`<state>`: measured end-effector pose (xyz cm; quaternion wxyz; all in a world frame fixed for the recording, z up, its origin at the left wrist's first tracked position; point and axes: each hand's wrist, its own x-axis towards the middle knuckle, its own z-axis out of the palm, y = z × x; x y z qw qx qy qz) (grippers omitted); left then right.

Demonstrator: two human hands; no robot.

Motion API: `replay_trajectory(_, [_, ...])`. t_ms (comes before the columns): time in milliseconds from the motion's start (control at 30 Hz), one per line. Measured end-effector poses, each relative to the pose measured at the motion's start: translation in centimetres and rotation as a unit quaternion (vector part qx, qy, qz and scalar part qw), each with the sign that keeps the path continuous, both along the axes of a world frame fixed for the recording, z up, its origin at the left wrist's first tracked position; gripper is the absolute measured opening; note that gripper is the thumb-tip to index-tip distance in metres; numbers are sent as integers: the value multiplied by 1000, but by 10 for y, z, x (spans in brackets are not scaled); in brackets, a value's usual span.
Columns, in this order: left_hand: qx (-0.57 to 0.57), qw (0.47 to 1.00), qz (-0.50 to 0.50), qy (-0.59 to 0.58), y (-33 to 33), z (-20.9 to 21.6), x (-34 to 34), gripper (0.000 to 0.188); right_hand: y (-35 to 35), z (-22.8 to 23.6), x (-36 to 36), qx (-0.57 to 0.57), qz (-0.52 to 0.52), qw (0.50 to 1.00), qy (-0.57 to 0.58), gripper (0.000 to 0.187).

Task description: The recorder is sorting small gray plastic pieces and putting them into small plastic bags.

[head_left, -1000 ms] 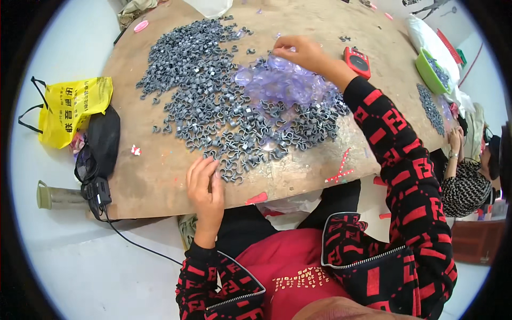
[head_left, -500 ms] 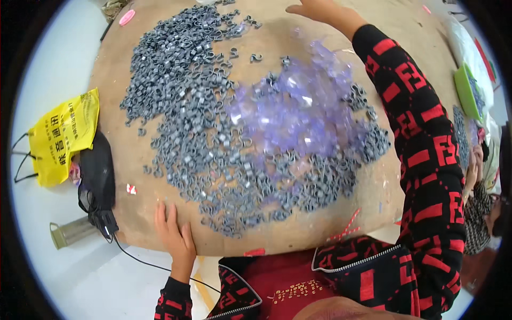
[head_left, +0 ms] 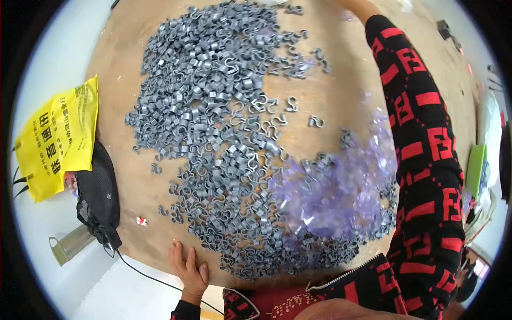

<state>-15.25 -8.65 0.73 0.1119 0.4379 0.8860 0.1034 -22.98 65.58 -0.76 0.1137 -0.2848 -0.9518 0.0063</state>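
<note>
My left hand [head_left: 191, 271] rests at the near edge of the table, fingers spread, holding nothing; the closest grey clips lie just to its right. My right arm stretches far across the table, and only the back part of my right hand [head_left: 358, 7] shows at the top edge, its fingers cut off. A wide heap of small grey curved plastic clips [head_left: 208, 69] covers the table's left and middle. Thin clear purple plastic pieces [head_left: 330, 197] are piled over the clips at right, beside my right sleeve. A small purple scrap [head_left: 346, 16] lies close to my right hand.
Left of the table are a yellow bag [head_left: 58, 141], a black mesh bag [head_left: 100, 192] and a clear bottle [head_left: 72, 245]. A black cord [head_left: 146, 276] runs below the table edge. At far right stand a green basin [head_left: 474, 170] and a partly visible person [head_left: 469, 274].
The view has shifted, with the heap appearing larger and lower. My right hand has reached farther away and mostly left the picture. My left hand stays at the table edge.
</note>
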Motion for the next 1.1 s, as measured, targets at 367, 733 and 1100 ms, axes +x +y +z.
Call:
replay_trajectory(367, [0, 1000, -15, 12, -1, -2, -3, 46, -5, -8, 55, -134, 80, 986, 53, 41])
replay_trajectory(733, [80, 994, -61, 42, 4, -6, -8, 45, -187, 30, 255, -346, 109, 932, 16, 45])
replay_trajectory(1100, [286, 956, -57, -35, 3, -10, 13, 55, -300, 8, 283, -218, 35, 971, 90, 50])
